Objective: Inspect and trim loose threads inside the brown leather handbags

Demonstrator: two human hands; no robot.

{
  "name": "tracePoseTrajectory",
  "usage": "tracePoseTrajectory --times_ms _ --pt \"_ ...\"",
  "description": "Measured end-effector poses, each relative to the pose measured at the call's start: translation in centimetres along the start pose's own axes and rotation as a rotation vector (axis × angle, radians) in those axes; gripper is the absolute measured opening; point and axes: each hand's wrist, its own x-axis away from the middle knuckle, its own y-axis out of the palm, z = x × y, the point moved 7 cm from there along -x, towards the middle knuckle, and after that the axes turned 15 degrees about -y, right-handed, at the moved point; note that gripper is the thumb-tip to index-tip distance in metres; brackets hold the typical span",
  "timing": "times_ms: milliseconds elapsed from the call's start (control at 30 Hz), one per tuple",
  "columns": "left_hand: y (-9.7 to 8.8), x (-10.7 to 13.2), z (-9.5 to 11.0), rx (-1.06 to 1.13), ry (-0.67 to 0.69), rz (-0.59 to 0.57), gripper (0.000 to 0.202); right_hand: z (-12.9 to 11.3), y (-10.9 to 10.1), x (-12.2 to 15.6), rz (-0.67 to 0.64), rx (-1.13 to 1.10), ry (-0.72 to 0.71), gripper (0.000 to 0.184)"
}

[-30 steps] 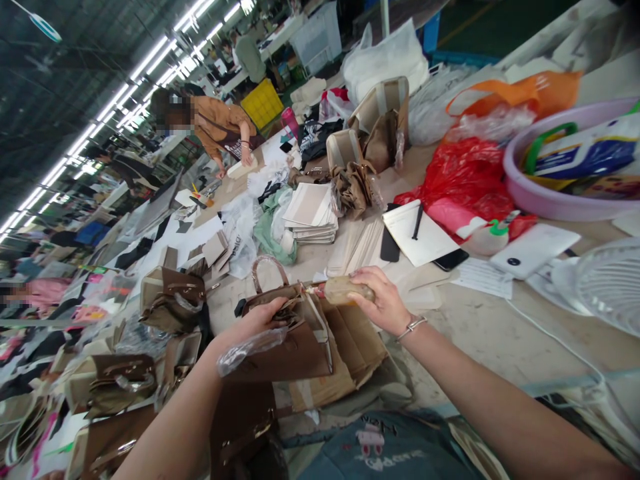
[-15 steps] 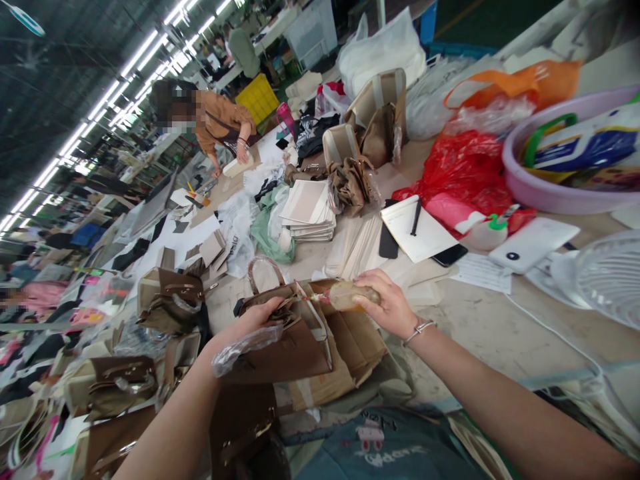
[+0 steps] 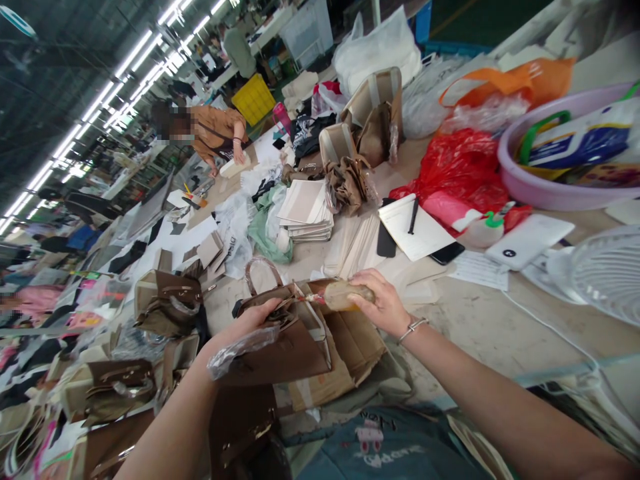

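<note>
My left hand (image 3: 253, 321) grips the top edge of a brown handbag (image 3: 283, 347) that stands on cardboard pieces (image 3: 355, 347) near the table's front edge. A scrap of clear plastic film (image 3: 240, 348) hangs at my left wrist. My right hand (image 3: 381, 303) is closed around a tan squeeze bottle (image 3: 345, 294), its nozzle pointing left at the bag's open top. The bag's looped handle (image 3: 263, 267) rises behind my left hand.
More brown bags (image 3: 167, 303) lie to the left. Stacked beige panels (image 3: 307, 213), a notepad with a pen (image 3: 413, 230), a red plastic bag (image 3: 460, 173), a lilac basin (image 3: 555, 187) and a white fan (image 3: 605, 273) sit behind and to the right. A co-worker (image 3: 210, 130) bends over the far end.
My right hand with the bottle has shifted slightly, the nozzle staying at the bag's top edge. The view has drifted a little. My left hand keeps its hold.
</note>
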Motion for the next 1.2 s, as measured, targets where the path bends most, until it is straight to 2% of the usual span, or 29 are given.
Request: tracePoseTrajectory --times_ms 200,400,633,767,1067,1200 --pt "-0.1 0.0 0.0 -0.011 -0.007 -0.040 0.036 0.0 -0.1 -1.4 0.050 0.019 -0.033 0.017" --pt "-0.1 0.0 -0.5 0.011 -0.019 -0.023 0.036 0.2 -0.3 -0.4 0.002 -0.001 -0.010 0.017" --pt "-0.2 -0.1 -0.3 0.051 0.006 -0.024 0.034 0.0 -0.3 -1.4 0.066 0.003 -0.042 0.018" --pt "0.0 0.0 -0.1 0.055 0.008 -0.047 0.034 0.2 -0.3 -1.1 0.057 -0.012 -0.025 0.018" --pt "-0.4 -0.1 -0.1 0.078 0.034 -0.013 0.036 0.5 0.2 -1.1 0.079 -0.008 -0.003 0.018" --pt "-0.7 0.1 0.3 0.069 0.041 0.017 0.034 0.8 -0.1 -1.0 0.031 -0.016 0.000 0.017"
